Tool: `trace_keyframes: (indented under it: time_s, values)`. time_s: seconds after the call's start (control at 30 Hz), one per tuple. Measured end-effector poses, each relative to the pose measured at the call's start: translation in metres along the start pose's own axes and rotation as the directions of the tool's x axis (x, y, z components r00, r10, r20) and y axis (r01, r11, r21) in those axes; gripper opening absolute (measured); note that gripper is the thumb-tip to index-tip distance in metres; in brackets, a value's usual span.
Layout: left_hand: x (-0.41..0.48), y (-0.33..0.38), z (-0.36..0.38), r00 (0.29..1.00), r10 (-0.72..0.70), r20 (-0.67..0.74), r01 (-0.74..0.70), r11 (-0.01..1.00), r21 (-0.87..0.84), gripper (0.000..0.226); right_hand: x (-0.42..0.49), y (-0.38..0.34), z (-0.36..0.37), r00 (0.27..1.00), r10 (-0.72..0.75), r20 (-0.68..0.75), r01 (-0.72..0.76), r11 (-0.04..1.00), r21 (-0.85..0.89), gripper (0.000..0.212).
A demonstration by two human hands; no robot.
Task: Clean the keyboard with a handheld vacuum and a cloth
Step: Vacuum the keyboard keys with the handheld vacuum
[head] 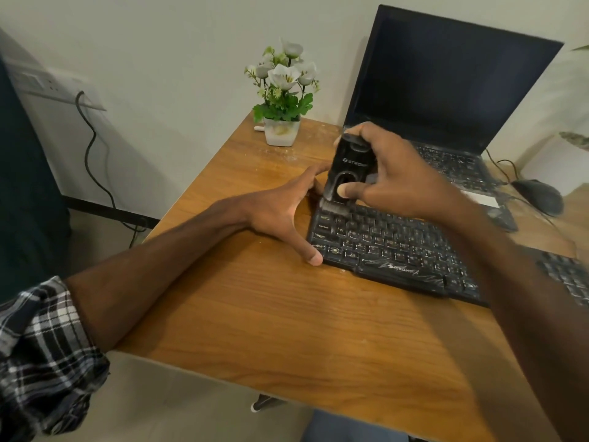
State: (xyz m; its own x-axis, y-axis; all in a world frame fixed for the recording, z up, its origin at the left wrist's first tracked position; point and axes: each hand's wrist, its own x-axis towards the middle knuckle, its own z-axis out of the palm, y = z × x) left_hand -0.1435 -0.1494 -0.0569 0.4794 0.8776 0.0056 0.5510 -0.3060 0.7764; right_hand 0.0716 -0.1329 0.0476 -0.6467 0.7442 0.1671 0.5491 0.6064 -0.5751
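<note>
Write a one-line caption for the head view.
Right hand presses a handheld vacuum onto the keyboard's top-left corner while the left hand steadies its edge.

Pale plain wall (178,43) with a socket panel (57,87), behind a wooden desk (287,330).

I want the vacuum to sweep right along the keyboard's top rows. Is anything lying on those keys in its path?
Nothing visible does. The vacuum, in the right hand, sits at the keyboard top-left corner; the left hand only grips the left edge.
</note>
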Motion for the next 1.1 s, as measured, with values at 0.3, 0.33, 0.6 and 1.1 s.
trace_keyframes:
  time_s: [0.3,0.33,0.6,1.1]
  values:
    - [0.000,-0.001,0.000,1.000,-0.008,0.002,0.008,1.000,0.006,0.154,-0.019,0.022,0.018,0.998,0.037,-0.042,-0.036,0.999,0.018,0.064]
    - [0.000,-0.001,0.001,1.000,-0.004,0.004,0.004,1.000,0.008,0.155,-0.021,0.025,0.015,0.998,0.055,-0.037,-0.055,0.998,0.014,0.064]
    - [-0.003,0.001,0.001,1.000,-0.010,0.018,0.010,1.000,0.011,0.154,-0.026,0.023,-0.013,0.988,0.129,0.086,-0.108,0.971,-0.213,0.065]
    - [-0.002,0.002,0.001,1.000,-0.014,0.018,0.014,1.000,0.015,0.153,-0.034,0.033,0.003,0.997,0.075,-0.035,-0.075,0.997,-0.004,0.060]
